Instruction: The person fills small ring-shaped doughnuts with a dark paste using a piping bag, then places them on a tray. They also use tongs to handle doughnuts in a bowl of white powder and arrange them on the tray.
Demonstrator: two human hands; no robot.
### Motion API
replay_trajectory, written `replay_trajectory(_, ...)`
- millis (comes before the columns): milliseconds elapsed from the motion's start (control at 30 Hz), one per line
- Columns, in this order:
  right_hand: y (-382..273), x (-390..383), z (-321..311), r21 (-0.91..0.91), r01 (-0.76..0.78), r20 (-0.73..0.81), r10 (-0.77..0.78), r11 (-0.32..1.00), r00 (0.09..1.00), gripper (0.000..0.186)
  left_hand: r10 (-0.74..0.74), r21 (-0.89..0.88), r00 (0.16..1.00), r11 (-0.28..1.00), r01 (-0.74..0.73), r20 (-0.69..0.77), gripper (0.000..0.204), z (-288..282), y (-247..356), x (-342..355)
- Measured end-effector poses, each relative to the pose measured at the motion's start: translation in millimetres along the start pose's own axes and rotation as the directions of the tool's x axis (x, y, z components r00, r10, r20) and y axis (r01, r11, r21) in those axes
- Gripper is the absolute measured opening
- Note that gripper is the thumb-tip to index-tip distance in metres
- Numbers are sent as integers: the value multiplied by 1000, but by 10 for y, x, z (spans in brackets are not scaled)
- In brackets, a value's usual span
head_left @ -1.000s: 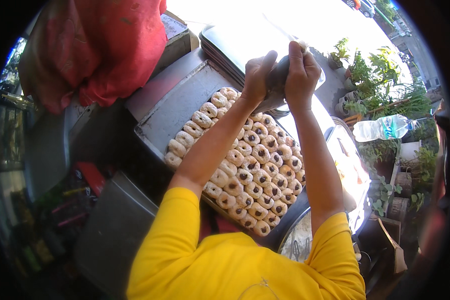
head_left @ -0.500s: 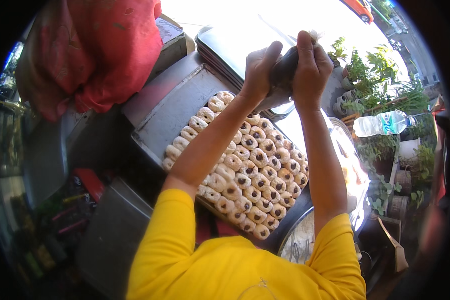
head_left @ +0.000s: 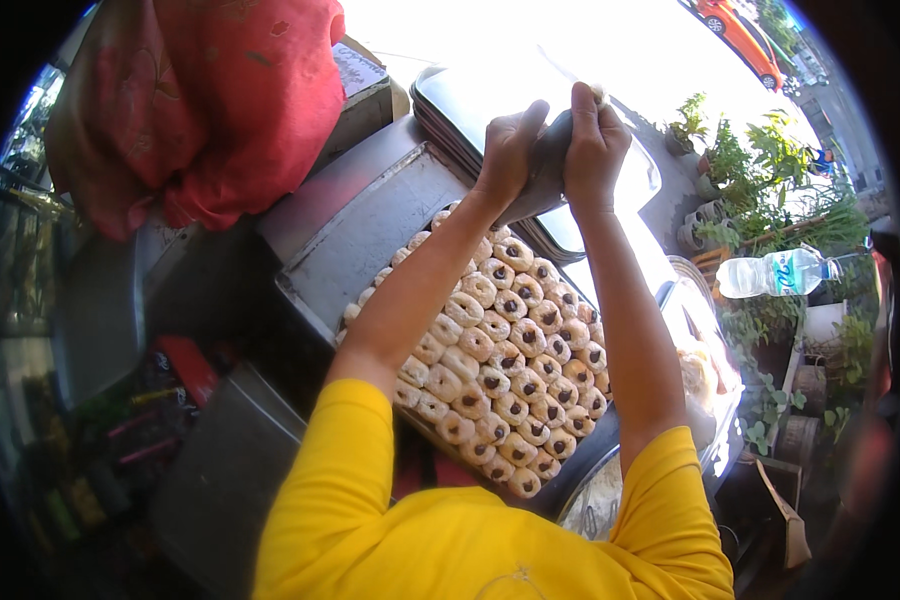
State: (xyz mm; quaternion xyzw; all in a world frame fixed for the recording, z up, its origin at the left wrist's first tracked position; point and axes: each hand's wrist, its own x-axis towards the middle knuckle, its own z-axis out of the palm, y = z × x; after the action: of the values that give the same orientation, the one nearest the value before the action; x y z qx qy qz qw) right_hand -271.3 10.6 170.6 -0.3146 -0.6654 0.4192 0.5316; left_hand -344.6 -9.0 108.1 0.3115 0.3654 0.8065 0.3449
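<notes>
A dark piping bag (head_left: 548, 170) is clamped by left hand (head_left: 507, 150) and right hand (head_left: 592, 140); probably soft, squishy, best gripped up top; filled pastries (head_left: 500, 350) look fragile.

A grey metal counter (head_left: 320, 195) ran from eight o'clock up toward one o'clock. On it lay a shallow steel tray (head_left: 355, 262), its far end bare, the rest packed with rows of small round dough rings (head_left: 510, 360) with dark filling. At twelve o'clock lay a stack of empty trays (head_left: 470, 105); at ten o'clock, a red cloth bundle (head_left: 210, 100).
</notes>
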Motion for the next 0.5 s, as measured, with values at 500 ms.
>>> replay_trajectory(500, -176, 105, -83, 168, 72, -37, -67, 983, 997, 27, 53, -24, 997, 998, -52, 49, 42, 191, 145, 67)
